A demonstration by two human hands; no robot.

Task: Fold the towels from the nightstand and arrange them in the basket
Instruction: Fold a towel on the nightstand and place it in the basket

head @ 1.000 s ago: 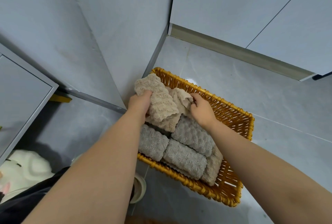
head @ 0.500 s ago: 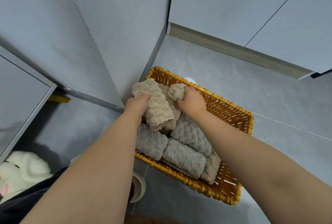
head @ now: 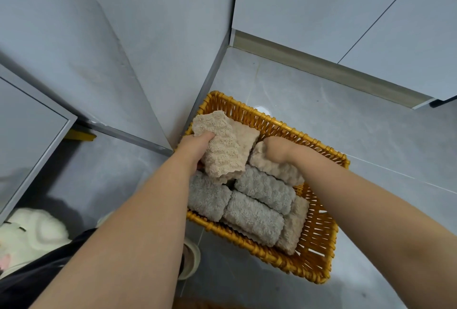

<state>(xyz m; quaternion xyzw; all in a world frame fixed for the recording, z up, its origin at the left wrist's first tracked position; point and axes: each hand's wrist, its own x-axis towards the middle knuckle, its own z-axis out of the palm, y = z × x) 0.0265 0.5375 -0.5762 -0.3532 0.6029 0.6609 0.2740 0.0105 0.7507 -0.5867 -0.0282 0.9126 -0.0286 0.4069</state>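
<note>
With the left hand [head: 195,146], grips a beige towel [head: 223,152] above the far corner of the basket [head: 316,239] — now parts the right hand [head: 275,150] from it, fingers curled on a second roll [head: 277,168], tucking that beside the grey rolls [head: 264,190]. Leaves one towel to place.

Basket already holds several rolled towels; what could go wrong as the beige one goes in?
The folded beige towel in the left hand is gripped at one side, so its layers may flop open. Wedging it in could also loosen the beige roll the right hand holds, or ruffle the grey rolls.
</note>
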